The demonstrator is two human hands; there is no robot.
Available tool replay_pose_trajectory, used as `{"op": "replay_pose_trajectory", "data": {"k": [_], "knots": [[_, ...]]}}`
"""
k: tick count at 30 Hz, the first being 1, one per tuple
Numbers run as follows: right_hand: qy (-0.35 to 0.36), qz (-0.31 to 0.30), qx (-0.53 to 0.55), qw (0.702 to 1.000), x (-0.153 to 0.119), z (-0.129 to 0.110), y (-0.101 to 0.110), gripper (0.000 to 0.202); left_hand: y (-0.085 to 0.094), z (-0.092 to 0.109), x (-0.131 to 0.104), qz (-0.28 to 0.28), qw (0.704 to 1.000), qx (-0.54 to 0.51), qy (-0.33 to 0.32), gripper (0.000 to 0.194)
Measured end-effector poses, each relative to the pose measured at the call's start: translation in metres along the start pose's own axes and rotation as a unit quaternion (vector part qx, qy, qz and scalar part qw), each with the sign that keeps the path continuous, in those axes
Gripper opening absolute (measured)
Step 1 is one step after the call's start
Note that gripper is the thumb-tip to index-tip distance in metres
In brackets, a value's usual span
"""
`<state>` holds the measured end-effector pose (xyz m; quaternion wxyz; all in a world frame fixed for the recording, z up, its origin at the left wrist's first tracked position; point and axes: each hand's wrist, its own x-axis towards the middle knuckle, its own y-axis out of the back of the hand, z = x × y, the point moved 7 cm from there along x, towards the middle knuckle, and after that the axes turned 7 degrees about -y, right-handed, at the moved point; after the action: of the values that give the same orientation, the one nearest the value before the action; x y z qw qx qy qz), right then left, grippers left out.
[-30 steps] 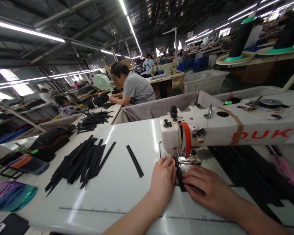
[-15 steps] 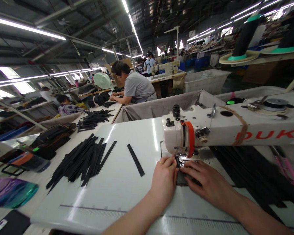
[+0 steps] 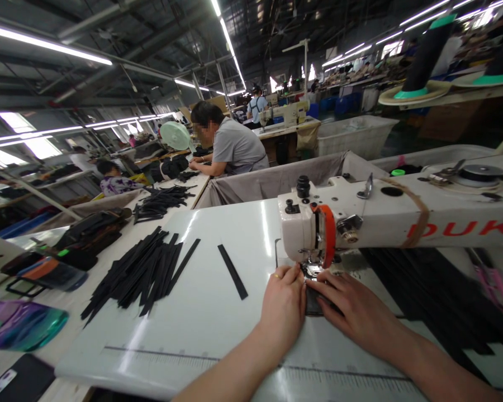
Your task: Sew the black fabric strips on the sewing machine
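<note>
My left hand is closed at the sewing machine's needle area, its thumb and fingers pinched on a small black fabric strip that is mostly hidden. From the right, my right hand reaches in with fingers stretched out and slightly apart, resting beside the metal presser foot. Under its fingertips lies a dark flat surface; whether it is cloth or a plate I cannot tell. Above both hands is the head of the white sewing machine, with an orange guard.
A single black strip lies left of my hands, beside a pile of black strips. Longer black strips and pink-handled scissors lie right. A purple-teal bottle is far left. Another person works beyond.
The view has shifted very slightly. My hands stay at the presser foot, and the right fingers have moved a little; less black material shows between the hands.
</note>
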<state>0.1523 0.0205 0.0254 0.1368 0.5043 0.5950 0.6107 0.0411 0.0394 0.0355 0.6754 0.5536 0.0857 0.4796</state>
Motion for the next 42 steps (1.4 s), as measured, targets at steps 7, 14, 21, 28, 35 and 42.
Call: {"op": "replay_pose_trajectory", "data": {"k": [7,14,21,28,35,42], "knots": [[-0.005,0.0,0.011,1.0,0.0,0.001,0.0,0.034,-0.001,0.0,-0.001,0.001,1.0,0.017,-0.011,0.025],[-0.002,-0.013,0.003,1.0,-0.001,0.001,-0.005,0.03,-0.004,-0.007,0.004,-0.043,0.999,0.021,-0.007,0.023],[-0.007,-0.01,0.01,1.0,-0.001,-0.001,-0.002,0.032,-0.008,-0.004,0.001,-0.041,0.998,0.034,-0.018,0.023],[-0.04,0.038,0.01,0.998,-0.006,0.018,0.022,0.024,0.007,-0.026,0.012,-0.026,0.999,0.034,-0.001,0.02],[-0.254,0.065,-0.266,0.928,-0.03,0.092,0.053,0.022,-0.001,-0.048,0.026,-0.105,0.992,0.059,-0.031,0.02],[-0.261,0.031,-0.321,0.91,-0.03,0.091,0.049,0.013,0.059,-0.112,-0.061,-0.115,0.981,0.123,0.092,0.036]]}}
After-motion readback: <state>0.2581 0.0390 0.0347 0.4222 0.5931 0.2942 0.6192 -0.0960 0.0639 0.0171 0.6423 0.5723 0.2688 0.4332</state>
